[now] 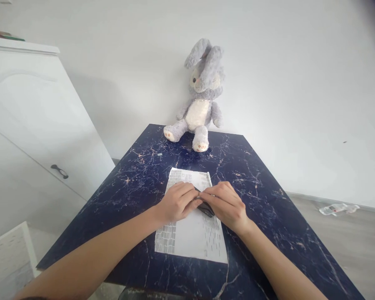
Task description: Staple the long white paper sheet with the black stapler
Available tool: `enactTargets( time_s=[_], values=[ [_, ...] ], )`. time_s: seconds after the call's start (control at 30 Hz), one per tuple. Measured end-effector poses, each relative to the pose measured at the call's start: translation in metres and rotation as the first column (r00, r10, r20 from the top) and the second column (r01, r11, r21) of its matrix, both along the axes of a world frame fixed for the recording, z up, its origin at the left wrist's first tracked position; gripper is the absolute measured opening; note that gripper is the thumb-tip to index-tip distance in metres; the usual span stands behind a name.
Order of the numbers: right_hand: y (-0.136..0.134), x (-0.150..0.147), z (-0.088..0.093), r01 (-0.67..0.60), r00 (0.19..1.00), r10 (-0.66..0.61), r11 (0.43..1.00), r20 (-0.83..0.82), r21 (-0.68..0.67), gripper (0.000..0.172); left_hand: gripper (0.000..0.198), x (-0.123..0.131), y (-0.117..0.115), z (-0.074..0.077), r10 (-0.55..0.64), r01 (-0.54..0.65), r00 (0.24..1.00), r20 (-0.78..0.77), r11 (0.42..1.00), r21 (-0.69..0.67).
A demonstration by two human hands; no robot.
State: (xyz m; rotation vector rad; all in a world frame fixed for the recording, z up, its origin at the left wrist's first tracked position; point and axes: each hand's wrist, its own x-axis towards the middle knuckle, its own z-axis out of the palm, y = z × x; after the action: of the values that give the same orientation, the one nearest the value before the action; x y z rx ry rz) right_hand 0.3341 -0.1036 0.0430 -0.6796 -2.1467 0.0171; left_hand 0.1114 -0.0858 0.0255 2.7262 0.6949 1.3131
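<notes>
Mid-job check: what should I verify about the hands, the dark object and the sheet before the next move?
1. Left hand and right hand meet over the dark object: ok.
2. Which hand actually grips it: cannot tell, fingers cover most of it.
3. Printed sheet lies flat under both hands: ok.
4. Sheet wholly on the table, inside its near edge: ok.
5. Plush rabbit sits at the far edge, apart from the sheet: ok.
</notes>
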Motion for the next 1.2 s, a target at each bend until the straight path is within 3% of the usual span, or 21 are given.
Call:
enactTargets(
  time_s=[0.1,0.17,0.23,0.27,0.33,0.47,0.57,0.67,0.77,0.83,0.87,0.93,1.0,1.1,1.2],
  values=[
    [0.021,0.018,-0.002,0.26,0.964,-0.267,0.95,-0.018,-0.174,0.018,0.021,-0.005,0.006,0.001,0.107,-0.105,0.993,0.043,0.993,-0.05],
    [0.046,0.042,-0.006,0.411,0.891,-0.454,0.82,-0.014,-0.398,0.017,0.029,-0.01,0.012,0.001,0.204,-0.199,0.977,0.06,0.977,-0.079],
    [0.077,0.072,-0.013,0.438,0.846,-0.531,0.645,0.045,-0.626,0.025,0.035,-0.014,0.018,0.0,0.282,-0.273,0.957,0.065,0.955,-0.116],
    [0.094,0.089,-0.018,0.45,0.831,-0.55,0.581,0.081,-0.678,0.028,0.038,-0.016,0.021,-0.001,0.31,-0.299,0.949,0.063,0.944,-0.14],
    [0.126,0.12,-0.029,0.598,0.75,-0.627,0.51,0.209,-0.618,0.026,0.041,-0.019,0.025,-0.001,0.349,-0.333,0.935,0.057,0.924,-0.19],
    [0.172,0.163,-0.053,0.76,0.601,-0.76,0.45,0.246,-0.468,0.038,0.043,-0.027,0.033,-0.002,0.436,-0.402,0.897,0.075,0.875,-0.269],
    [0.188,0.179,-0.068,0.773,0.586,-0.778,0.453,0.225,-0.445,0.037,0.046,-0.038,0.045,-0.002,0.54,-0.489,0.832,0.127,0.822,-0.293],
    [0.19,0.182,-0.07,0.745,0.592,-0.785,0.445,0.185,-0.497,0.038,0.045,-0.05,0.06,-0.003,0.633,-0.555,0.748,0.199,0.762,-0.334],
    [0.17,0.163,-0.059,0.769,0.524,-0.845,0.414,0.109,-0.488,0.043,0.043,-0.067,0.077,-0.005,0.701,-0.589,0.685,0.199,0.694,-0.415],
    [0.141,0.133,-0.048,0.774,0.522,-0.852,0.452,0.044,-0.444,0.036,0.041,-0.081,0.088,-0.009,0.728,-0.622,0.673,0.132,0.653,-0.431],
    [0.122,0.113,-0.041,0.732,0.585,-0.811,0.523,0.011,-0.436,0.032,0.038,-0.089,0.094,-0.012,0.732,-0.644,0.676,0.085,0.642,-0.416],
    [0.08,0.07,-0.028,0.526,0.787,-0.615,0.702,-0.037,-0.479,0.025,0.025,-0.103,0.107,-0.019,0.721,-0.675,0.692,-0.014,0.641,-0.364],
    [0.04,0.03,-0.018,0.342,0.915,-0.404,0.803,-0.023,-0.488,0.023,0.014,-0.113,0.12,-0.027,0.739,-0.726,0.662,-0.123,0.593,-0.347],
    [0.0,-0.007,-0.012,0.239,0.965,-0.261,0.857,0.017,-0.457,0.02,0.026,-0.115,0.137,-0.036,0.756,-0.812,0.581,-0.301,0.513,-0.278],
    [-0.012,-0.016,-0.018,0.207,0.977,-0.209,0.859,0.048,-0.467,0.031,0.04,-0.107,0.15,-0.039,0.736,-0.836,0.547,-0.398,0.507,-0.211]
  ],
)
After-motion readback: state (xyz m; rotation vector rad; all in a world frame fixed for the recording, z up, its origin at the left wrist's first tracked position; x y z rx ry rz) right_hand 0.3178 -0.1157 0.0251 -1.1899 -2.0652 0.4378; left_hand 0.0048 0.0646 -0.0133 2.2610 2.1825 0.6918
